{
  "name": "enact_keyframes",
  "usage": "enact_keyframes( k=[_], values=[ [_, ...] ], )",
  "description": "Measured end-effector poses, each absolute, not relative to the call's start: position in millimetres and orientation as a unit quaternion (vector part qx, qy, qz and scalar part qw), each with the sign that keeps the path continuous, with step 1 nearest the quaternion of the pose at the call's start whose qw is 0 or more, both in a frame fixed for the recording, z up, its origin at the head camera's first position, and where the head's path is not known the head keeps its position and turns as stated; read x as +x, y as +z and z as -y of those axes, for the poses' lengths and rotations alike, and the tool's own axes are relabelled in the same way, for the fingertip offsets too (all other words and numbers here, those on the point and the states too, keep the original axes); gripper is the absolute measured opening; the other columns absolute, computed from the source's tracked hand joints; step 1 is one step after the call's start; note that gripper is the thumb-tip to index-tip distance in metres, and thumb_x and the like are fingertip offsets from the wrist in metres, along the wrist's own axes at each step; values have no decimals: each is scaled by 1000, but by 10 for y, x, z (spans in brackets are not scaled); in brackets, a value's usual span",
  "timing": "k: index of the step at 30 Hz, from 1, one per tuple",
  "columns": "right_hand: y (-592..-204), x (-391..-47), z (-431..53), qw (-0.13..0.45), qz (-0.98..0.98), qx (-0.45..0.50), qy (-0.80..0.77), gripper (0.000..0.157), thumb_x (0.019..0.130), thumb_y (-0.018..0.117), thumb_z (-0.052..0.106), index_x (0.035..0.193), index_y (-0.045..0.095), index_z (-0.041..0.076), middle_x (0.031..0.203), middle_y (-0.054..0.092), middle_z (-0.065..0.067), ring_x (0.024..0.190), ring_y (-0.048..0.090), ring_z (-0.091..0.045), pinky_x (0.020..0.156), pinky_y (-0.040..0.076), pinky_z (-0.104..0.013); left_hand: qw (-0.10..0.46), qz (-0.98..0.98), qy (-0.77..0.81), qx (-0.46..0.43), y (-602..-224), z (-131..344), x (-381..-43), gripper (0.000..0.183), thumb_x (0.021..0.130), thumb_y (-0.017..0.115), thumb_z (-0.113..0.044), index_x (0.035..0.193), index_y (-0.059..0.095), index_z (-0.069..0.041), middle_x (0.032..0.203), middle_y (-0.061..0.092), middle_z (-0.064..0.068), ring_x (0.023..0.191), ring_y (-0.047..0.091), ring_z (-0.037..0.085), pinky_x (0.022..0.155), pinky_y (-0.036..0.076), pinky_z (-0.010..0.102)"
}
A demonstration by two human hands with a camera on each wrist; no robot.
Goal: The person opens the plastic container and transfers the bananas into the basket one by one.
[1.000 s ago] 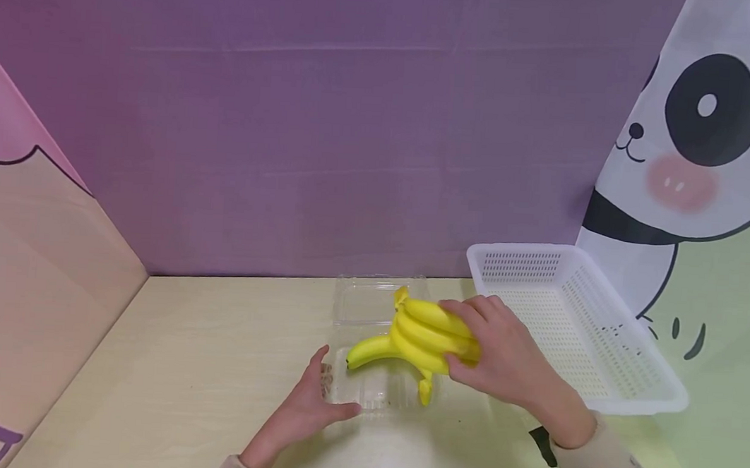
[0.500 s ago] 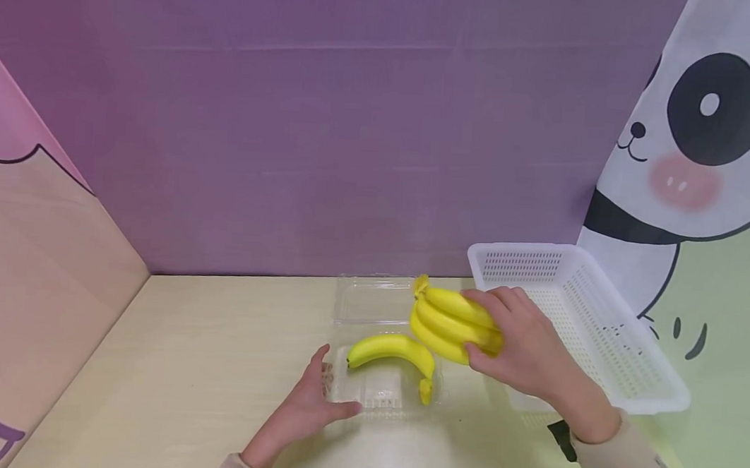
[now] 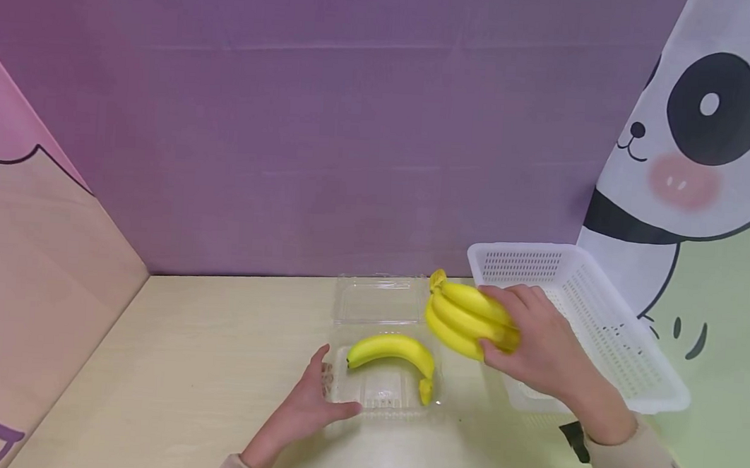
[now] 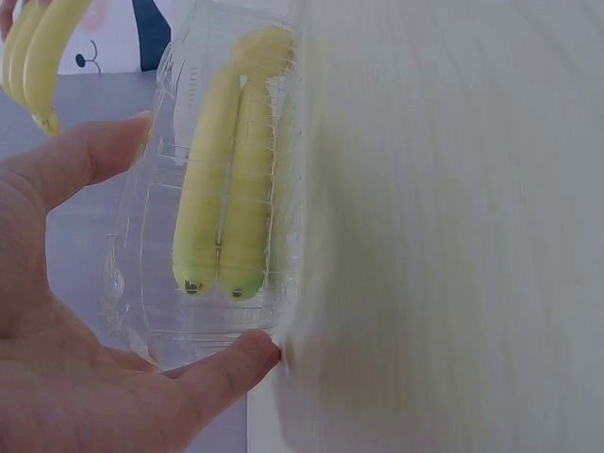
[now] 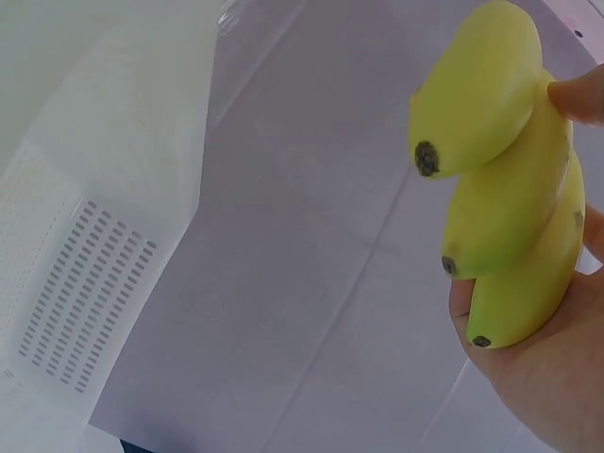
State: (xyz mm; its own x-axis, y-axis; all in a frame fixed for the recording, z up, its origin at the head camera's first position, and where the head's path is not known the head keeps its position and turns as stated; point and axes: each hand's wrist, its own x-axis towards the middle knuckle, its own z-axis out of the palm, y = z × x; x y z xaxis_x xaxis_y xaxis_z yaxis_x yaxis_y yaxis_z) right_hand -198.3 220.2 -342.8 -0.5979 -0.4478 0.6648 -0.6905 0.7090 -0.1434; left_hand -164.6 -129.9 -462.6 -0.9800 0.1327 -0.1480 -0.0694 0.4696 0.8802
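My right hand (image 3: 539, 345) grips a bunch of yellow bananas (image 3: 466, 316) round its tip end, in the air between the container and the white basket. Three dark tips show in the right wrist view, and its stem points away to the upper left. A clear hinged plastic container (image 3: 366, 403) stands with its lid (image 3: 371, 301) folded back flat. Inside lies a curved banana (image 3: 394, 344), tip to the left; in the left wrist view two banana shapes (image 4: 206, 189) show through the wall. My left hand (image 3: 305, 400), fingers spread, touches the container's left end, thumb along its near rim.
The white perforated basket (image 3: 648, 361) stands at the right of the pale wooden table (image 3: 215, 367), behind my right forearm. A purple backdrop (image 3: 290, 152) rises along the table's far edge. A panda-printed panel (image 3: 728, 295) closes the right side, a pink and beige one (image 3: 43, 259) the left.
My right hand has moved right and slightly up with the banana bunch, away from over the container. The banana inside now shows whole. My left hand has stayed in place.
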Motion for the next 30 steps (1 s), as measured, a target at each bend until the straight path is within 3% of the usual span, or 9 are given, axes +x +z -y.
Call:
enact_keyframes(
  k=[15, 30],
  values=[
    [-3440, -2006, -2377, 335, 862, 320, 206, 62, 68, 78, 19, 127, 63, 7, 100, 62, -5, 88, 49, -20, 66, 42, -33, 104, -847, 521, 16, -4620, 1295, -1641, 120, 76, 90, -28, 162, 9, -7, 156, 33, 32, 140, 40, 47, 107, 39, 62],
    [-3417, -2032, -2536, 326, 870, 301, 215, 64, 68, 78, 16, 129, 61, 7, 104, 63, -6, 90, 48, -21, 66, 39, -34, 104, -846, 523, 16, -4620, 1308, -1635, 121, 75, 91, -30, 162, 9, -7, 156, 33, 32, 139, 41, 48, 106, 40, 61]
  ],
)
